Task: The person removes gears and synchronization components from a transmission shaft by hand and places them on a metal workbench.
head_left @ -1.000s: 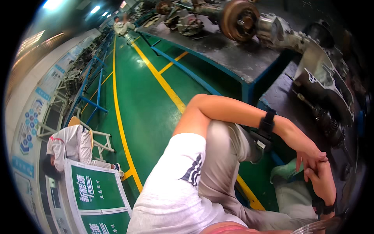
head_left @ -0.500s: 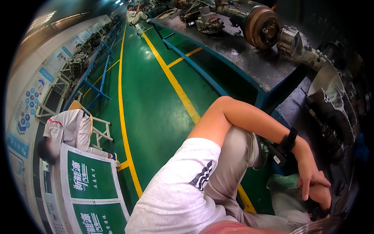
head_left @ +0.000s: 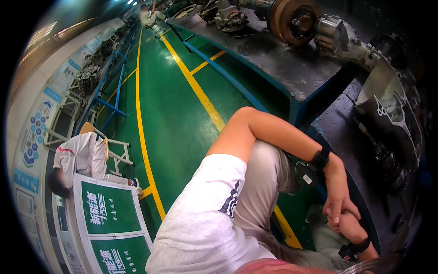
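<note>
My left arm is bent across my raised knee [head_left: 264, 171], and my left hand [head_left: 337, 192] hangs down beside the workbench edge. It meets my right hand [head_left: 352, 227] in front of my lower leg. The fingers of both hands are hooked together, with no tool or part visible between them. A black strap [head_left: 320, 159] with a small dark box [head_left: 305, 173] sits on my left wrist. Another dark strap [head_left: 363, 245] circles my right wrist.
On the dark metal workbench [head_left: 278, 68] at right lie a rusty brake drum [head_left: 295, 22], a cut-open housing [head_left: 381, 89] and a geared shaft [head_left: 388, 169]. A person [head_left: 80, 157] leans over a green-panelled cabinet [head_left: 112, 208] at left; another person [head_left: 150, 17] sits far ahead.
My hands have come together more closely, the fingers now hooked where the left hand hung loosely over the right. The view has shifted, so bench and arms sit further left and the bench higher.
</note>
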Motion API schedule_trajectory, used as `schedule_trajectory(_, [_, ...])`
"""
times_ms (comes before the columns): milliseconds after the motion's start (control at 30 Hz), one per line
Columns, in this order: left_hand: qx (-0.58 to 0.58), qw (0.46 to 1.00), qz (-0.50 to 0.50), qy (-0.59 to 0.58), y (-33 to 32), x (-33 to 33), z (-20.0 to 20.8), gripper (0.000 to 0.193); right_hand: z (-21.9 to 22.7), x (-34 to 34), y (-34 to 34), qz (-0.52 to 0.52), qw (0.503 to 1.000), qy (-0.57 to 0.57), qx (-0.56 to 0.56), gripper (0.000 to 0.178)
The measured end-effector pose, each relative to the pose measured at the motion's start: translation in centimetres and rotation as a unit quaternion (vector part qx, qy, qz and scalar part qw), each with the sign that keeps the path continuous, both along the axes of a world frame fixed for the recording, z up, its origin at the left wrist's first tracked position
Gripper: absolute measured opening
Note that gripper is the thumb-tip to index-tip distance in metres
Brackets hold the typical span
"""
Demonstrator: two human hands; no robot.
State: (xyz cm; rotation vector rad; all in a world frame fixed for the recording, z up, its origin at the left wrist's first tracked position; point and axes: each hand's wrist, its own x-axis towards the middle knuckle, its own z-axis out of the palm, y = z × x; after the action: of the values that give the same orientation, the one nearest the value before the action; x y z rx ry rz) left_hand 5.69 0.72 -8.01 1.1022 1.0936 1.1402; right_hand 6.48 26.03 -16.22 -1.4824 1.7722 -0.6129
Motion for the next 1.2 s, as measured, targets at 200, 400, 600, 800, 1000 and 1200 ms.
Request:
schedule_trajectory(200, [-0.006, 0.998, 0.02, 0.064, 0.3, -0.1, -3.5, 0.119, 6.8, 0.9, -4.0, -0.306, 0.806, -0.437, 0.257, 0.036])
schedule_trajectory(400, [-0.03, 0.962, -0.005, 0.272, 1.1, 1.5, -2.1, 0.127, -1.0, 1.3, 0.1, -0.284, 0.798, -0.485, 0.218, 0.039])
schedule_trajectory(600, [0.165, 0.892, 0.001, 0.42, 3.9, 1.6, -6.1, 0.136, -1.5, 0.5, 3.3, -0.123, 0.95, -0.271, 0.098, 0.037])
schedule_trajectory(800, [0.152, 0.911, 0.026, 0.383, 3.1, 1.9, -5.0, 0.128, -0.8, -1.3, 0.3, -0.116, 0.96, -0.213, 0.142, 0.032])
schedule_trajectory(1000, [0.094, 0.932, 0.038, 0.349, 1.4, 1.0, -0.9, 0.129, -0.3, -3.0, -2.5, -0.093, 0.971, -0.169, 0.143, 0.027])
schedule_trajectory(1200, [0.019, 0.926, -0.033, 0.375, 2.9, 0.4, -1.3, 0.135, 0.1, -3.5, -4.0, -0.054, 0.981, -0.129, 0.137, 0.023])
